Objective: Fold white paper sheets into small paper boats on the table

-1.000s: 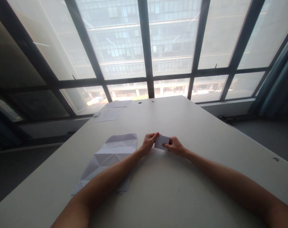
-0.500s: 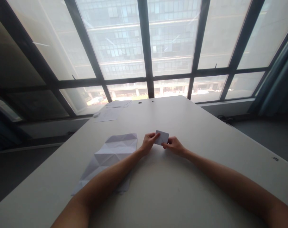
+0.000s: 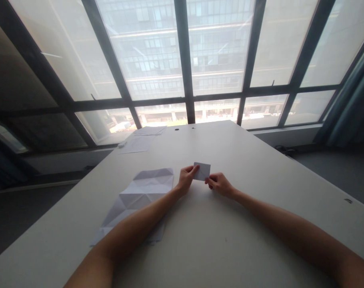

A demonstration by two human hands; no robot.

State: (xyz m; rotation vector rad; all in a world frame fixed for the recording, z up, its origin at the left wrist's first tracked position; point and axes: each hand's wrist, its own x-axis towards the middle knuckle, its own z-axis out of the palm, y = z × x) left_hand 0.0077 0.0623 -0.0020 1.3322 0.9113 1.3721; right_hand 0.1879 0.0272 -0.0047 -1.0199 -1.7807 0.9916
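Note:
A small folded piece of white paper (image 3: 203, 171) is held up above the table, with a faint crease line across its face. My left hand (image 3: 187, 178) pinches its left edge, thumb in front and fingers behind. At the paper's lower right corner, my right hand (image 3: 219, 184) is closed, its thumb and fingertips against the corner. Beside my left forearm lies a larger sheet of creased white paper (image 3: 152, 186), its fold lines raised in a pattern and partly covered by the arm.
The white table (image 3: 245, 232) stretches toward tall windows (image 3: 215, 48). Flat paper sheets (image 3: 137, 145) lie at its far left, with a small white item (image 3: 122, 145) by them. A dark round hole (image 3: 177, 129) is near the far edge. Blue curtain (image 3: 350, 100) hangs at right.
The folded paper has shifted slightly left and up and sits more level. My left hand moved with it, and my right fingers have slid down to its lower corner.

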